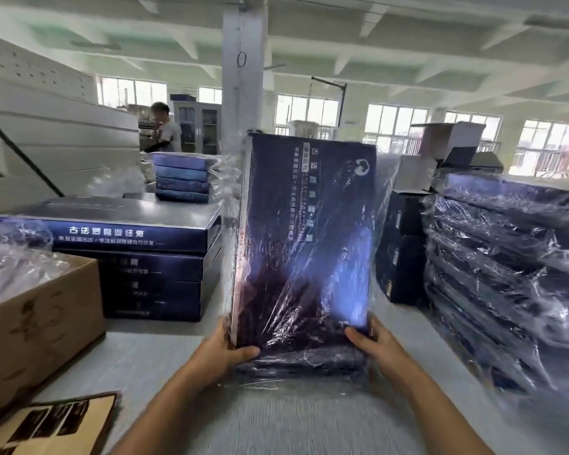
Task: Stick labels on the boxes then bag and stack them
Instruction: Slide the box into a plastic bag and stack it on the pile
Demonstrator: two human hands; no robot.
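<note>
1. A dark blue box (306,231), sheathed in a clear plastic bag (388,178), is held upright above the grey table (165,349), mid-view; its lower left corner is gripped by the left hand (225,353), thumb laid across the front face; its lower right corner is gripped by the right hand (376,344), thumb likewise in front; both forearms are stretched forward from the bottom edge.
2. The fingers of both hands are hidden behind the box; its print is turned sideways and blurred under wrinkled film; the bag's slack end is bunched beneath the box, and whether it is sealed cannot be told; a brown sheet (46,425) with dark patches is cut off at the bottom left, too blurred to read.
3. On the left a stack of unbagged blue boxes (128,254) is set on the table, a cardboard carton (37,323) nearer; on the right a stack of bagged boxes (506,274) is piled, black boxes (401,251) beside it; a smaller bagged stack (181,178) is seen farther back; a white pillar (242,70) is partly covered by the held box; a person (165,126) is seen in the distance.
</note>
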